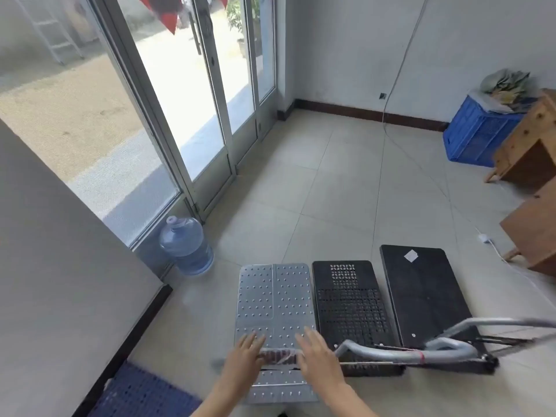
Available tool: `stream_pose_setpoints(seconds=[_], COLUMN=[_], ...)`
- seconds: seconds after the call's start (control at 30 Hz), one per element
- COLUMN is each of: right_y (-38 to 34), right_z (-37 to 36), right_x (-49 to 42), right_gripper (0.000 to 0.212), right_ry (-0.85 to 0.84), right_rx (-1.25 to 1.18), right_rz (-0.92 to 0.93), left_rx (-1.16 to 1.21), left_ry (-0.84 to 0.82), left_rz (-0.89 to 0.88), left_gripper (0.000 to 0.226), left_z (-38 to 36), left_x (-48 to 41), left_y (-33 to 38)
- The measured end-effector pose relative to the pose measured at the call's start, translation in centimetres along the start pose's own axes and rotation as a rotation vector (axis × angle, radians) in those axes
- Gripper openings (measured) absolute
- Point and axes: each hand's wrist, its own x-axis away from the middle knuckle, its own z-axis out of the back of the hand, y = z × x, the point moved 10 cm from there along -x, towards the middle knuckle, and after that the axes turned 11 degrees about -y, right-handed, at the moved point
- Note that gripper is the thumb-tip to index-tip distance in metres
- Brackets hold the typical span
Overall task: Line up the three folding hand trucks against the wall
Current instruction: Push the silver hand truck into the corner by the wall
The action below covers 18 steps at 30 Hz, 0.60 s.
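Three hand trucks stand side by side on the tiled floor. The silver studded one [275,299] is on the left, the black perforated one [350,305] in the middle, the plain black one [427,293] on the right. My left hand [243,353] and right hand [316,353] lie with straight fingers over the silver truck's handle bar [279,356], which is wrapped in clear film and blurred. The grey handles [400,353] of the two black trucks rise at the right.
A blue water jug [186,246] stands by the glass doors at left. A blue mat [144,392] lies near the grey wall [60,266]. A blue crate [478,133], wooden furniture [529,152] and a white cable [505,260] are at right.
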Motion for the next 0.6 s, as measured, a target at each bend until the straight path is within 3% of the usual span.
stream_pose_setpoints(seconds=[0.1, 0.13, 0.2, 0.27, 0.37, 0.5, 0.6], right_y=[-0.2, 0.0, -0.1, 0.5, 0.4, 0.7, 0.8], right_z=[-0.1, -0.6, -2.3, -3.9, -4.9, -4.6, -4.0], right_x=[0.0, 0.4, -0.2, -0.8, -1.9, -3.0, -4.2], right_gripper=[0.048, 0.046, 0.044, 0.047, 0.052, 0.066, 0.063], right_ry=[0.049, -0.031, 0.002, -0.037, -0.108, -0.028, 0.010], right_rx=[-0.092, -0.132, -0.028, 0.002, 0.068, 0.084, 0.082], right_rz=[0.032, -0.019, 0.046, -0.008, -0.045, -0.063, -0.048], left_rx=[0.032, -0.001, -0.017, -0.059, -0.101, -0.113, -0.076], left_ry=[-0.015, -0.034, -0.006, 0.012, 0.061, 0.067, 0.073], left_rz=[0.027, 0.039, 0.010, 0.030, 0.012, 0.026, 0.037], left_gripper=[0.053, 0.051, 0.051, 0.058, 0.050, 0.052, 0.053], left_z=[-0.8, -0.9, -1.2, -1.0, -1.2, -1.7, -1.3], left_x=[-0.2, 0.1, -0.2, -0.2, -1.0, -1.7, -2.7], left_y=[-1.2, -1.0, -0.8, -0.5, -0.7, -1.4, -1.8])
